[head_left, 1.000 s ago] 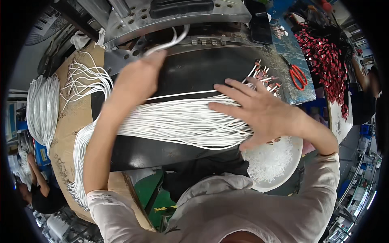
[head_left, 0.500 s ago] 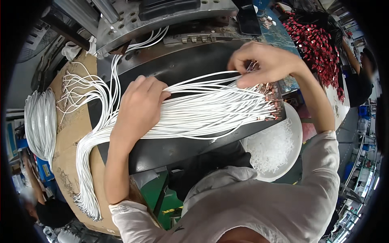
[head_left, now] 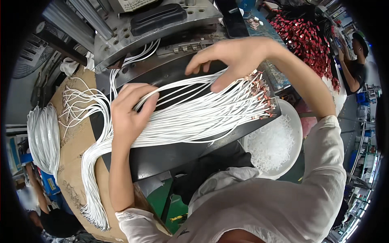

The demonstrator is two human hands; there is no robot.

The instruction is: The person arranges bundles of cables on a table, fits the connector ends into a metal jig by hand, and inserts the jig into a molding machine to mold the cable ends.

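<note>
A thick bunch of white cables [head_left: 190,117] lies across the black work surface, with copper-coloured terminals [head_left: 261,95] at its right end. My left hand [head_left: 131,107] closes its thumb and fingers around several cables at the upper edge of the bunch, lifting them a little away from the others. Over the upper right part of the bunch, my right hand [head_left: 239,56] has its thumb and fingers spread, with the thumb close to the raised cables. Leftward, the bunch bends down over brown cardboard [head_left: 73,162], where the other cable ends show.
Behind the bunch stands a metal machine [head_left: 162,30] with posts; white cables run beneath it. A bowl of white scraps [head_left: 298,141] sits at the right. Coiled white cable [head_left: 43,137] hangs at the left. Red-tipped black cables [head_left: 304,44] and a dark phone [head_left: 231,20] lie at the back right.
My right hand has moved left from the terminal end and its fingers have spread. My left hand has shifted slightly left, and the cables it holds now arch higher.
</note>
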